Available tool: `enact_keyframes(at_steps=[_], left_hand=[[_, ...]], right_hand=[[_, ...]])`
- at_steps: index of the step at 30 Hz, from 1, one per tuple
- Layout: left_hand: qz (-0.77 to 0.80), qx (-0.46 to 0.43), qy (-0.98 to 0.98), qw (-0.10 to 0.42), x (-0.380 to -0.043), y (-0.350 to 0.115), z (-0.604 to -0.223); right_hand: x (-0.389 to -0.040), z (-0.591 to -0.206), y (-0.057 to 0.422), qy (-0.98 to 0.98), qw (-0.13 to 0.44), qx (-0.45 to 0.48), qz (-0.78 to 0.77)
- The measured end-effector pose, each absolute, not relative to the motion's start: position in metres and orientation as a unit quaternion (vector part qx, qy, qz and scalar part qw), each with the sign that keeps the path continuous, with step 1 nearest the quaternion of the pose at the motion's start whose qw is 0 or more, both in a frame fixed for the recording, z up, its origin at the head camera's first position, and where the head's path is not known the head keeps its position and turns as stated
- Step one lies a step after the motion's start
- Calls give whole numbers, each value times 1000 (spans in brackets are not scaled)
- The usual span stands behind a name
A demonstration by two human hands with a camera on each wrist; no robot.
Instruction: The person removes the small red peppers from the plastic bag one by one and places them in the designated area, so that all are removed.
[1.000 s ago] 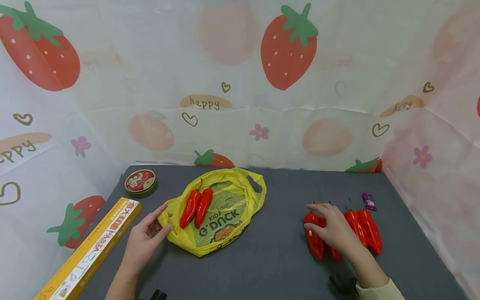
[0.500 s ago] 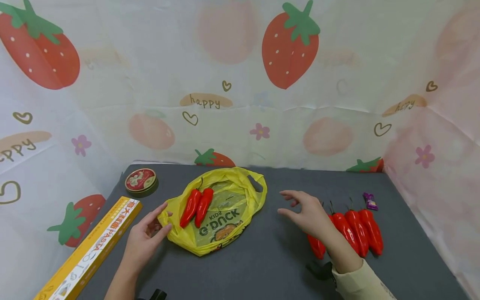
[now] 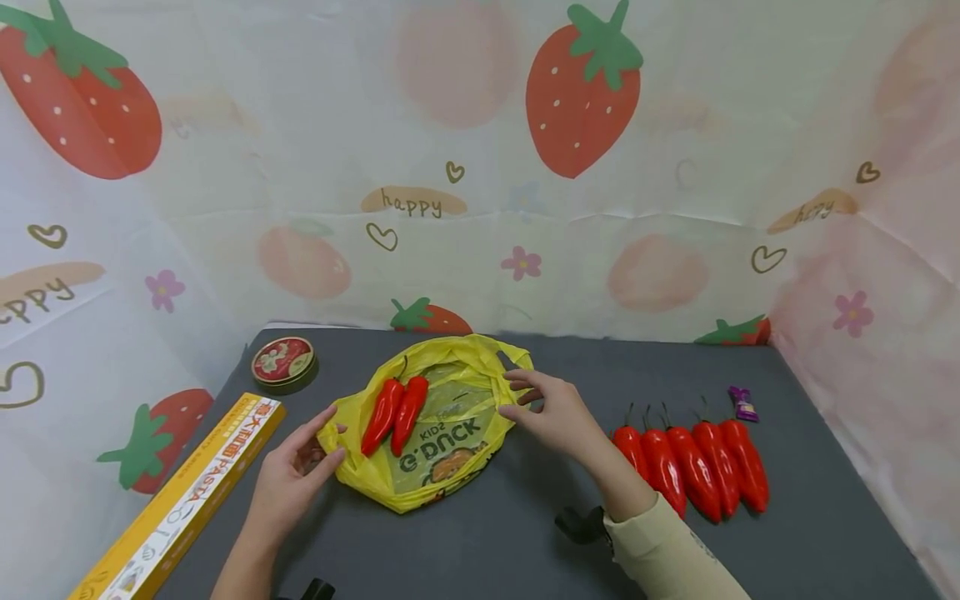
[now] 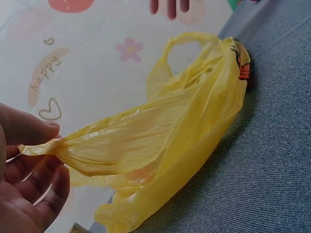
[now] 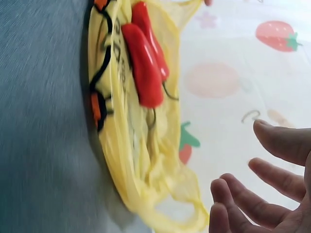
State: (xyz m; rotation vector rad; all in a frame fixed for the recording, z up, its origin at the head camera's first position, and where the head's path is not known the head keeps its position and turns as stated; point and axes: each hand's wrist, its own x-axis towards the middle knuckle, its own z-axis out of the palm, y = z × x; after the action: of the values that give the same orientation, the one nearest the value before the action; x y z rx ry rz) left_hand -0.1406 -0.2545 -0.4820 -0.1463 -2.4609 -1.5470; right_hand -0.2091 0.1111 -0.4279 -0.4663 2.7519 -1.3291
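A yellow plastic bag (image 3: 352,479) lies spread on the dark table with its mouth facing up. Two red chili peppers (image 3: 383,417) rest in it, side by side, stems toward the back. My left hand (image 3: 288,479) pinches the bag's left edge; the left wrist view shows the gathered plastic (image 4: 112,145) pulled taut from thumb and fingers. At the bag's right side hovers my right hand (image 3: 555,412), fingers apart and holding nothing; the right wrist view shows the spread fingers (image 5: 248,196) near the bag's handle loop (image 5: 201,216).
Several red chili peppers (image 3: 693,473) lie in a row at the right. Behind them is a small purple wrapped candy (image 3: 743,403). A round red tin (image 3: 282,363) stands back left, and a long yellow pasta box (image 3: 180,500) lies along the left edge.
My right hand has moved left from the row of peppers to the bag's right edge, uncovering the row. The left hand keeps its place on the bag.
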Motion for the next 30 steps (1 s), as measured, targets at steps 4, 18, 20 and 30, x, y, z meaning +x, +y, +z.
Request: enact_keyframes(at_steps=[4,18,20,30], left_hand=[[-533,-54,-836,117,-140,-251,-481],[-521,-46,-845,112,-140,-250,-478],[-519,-46,-846,112,-140,-251,-479],[-517,-46,-846,119,-139,-253,-480]], right_hand=[[-214,-432,94,880,37,-159,-446],[-231,-437,43,863,64,-183,-466],[-235,-440,35,856,59,-183,-480],[-254,-445,2,850,81,-140,-501]])
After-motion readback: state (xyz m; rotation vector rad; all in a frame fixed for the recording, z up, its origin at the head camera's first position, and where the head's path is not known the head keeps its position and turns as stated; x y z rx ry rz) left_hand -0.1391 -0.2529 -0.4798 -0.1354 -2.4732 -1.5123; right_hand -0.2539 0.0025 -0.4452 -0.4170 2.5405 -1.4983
